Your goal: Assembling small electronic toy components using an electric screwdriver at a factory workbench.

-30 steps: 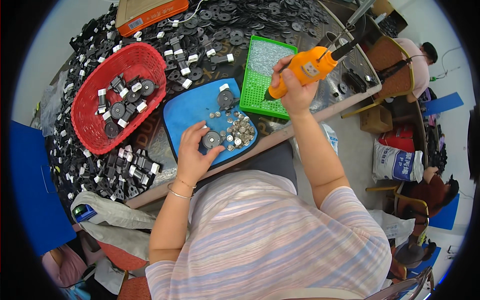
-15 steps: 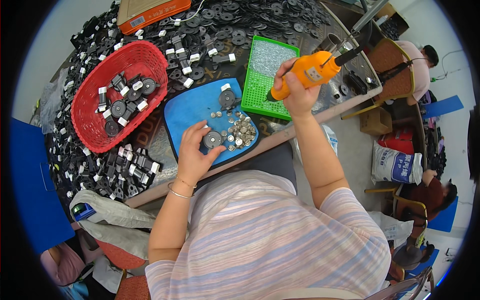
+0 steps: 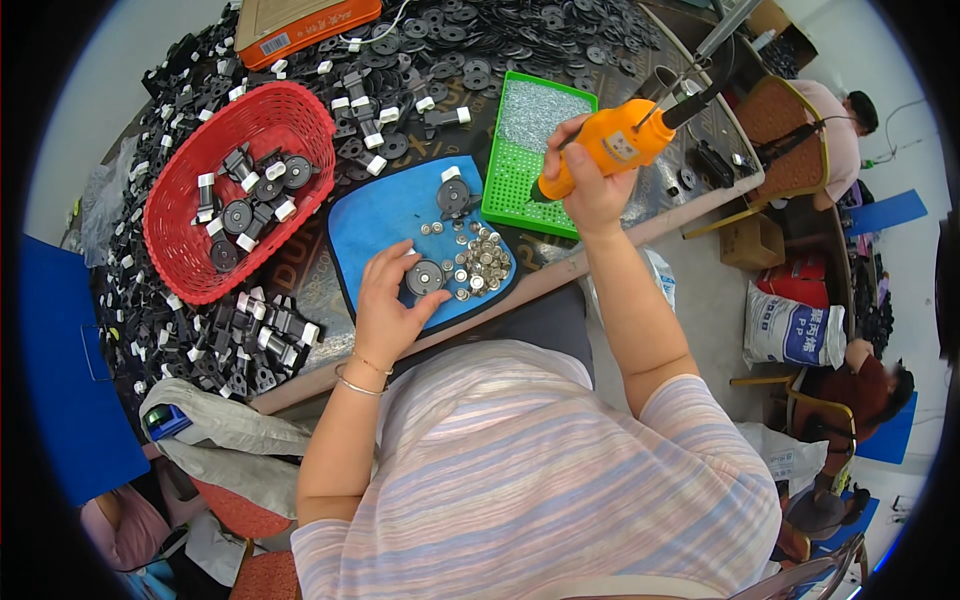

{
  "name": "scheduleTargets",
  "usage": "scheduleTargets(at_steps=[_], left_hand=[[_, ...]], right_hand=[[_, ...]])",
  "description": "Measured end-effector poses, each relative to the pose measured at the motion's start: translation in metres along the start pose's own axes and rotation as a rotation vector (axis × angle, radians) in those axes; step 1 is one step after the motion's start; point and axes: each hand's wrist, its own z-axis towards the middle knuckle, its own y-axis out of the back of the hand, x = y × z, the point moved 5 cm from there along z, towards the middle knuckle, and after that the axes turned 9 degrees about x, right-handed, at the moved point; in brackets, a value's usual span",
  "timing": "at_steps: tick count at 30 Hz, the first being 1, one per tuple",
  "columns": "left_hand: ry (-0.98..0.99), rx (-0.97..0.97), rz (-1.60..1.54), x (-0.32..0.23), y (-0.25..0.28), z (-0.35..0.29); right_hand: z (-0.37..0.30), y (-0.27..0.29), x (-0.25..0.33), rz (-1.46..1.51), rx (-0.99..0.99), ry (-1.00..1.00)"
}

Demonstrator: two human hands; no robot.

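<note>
My left hand [image 3: 388,300] rests on the blue mat [image 3: 375,215], its fingers and thumb curled round a black round plastic part [image 3: 425,279] with a white tip. Beside that part lies a pile of small silver metal caps [image 3: 485,262]. Another black round part [image 3: 453,196] with a white end sits farther up the mat. In my right hand [image 3: 598,190] is an orange electric screwdriver [image 3: 615,145], gripped round its body. Its dark tip points down and left over the green perforated tray [image 3: 505,190], whose far half holds many small silver screws [image 3: 540,115].
A red basket [image 3: 165,225] with several black parts stands at the left. Loose black-and-white parts [image 3: 260,345] and black discs [image 3: 520,40] cover much of the table. An orange box [image 3: 310,30] is at the back. Other people [image 3: 835,130] sit at the right.
The screwdriver and my right hand have shifted very slightly left and up. My left hand stays on the black round part.
</note>
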Motion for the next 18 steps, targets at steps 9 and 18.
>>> scheduleTargets(at_steps=[9,18], left_hand=[[0.001,0.0,-0.007,0.0,0.001,-0.001],[0.006,-0.015,-0.003,-0.002,0.0,-0.002]], right_hand=[[0.004,0.002,0.001,0.012,-0.004,-0.015],[-0.007,-0.069,0.034,0.271,0.227,-0.035]])
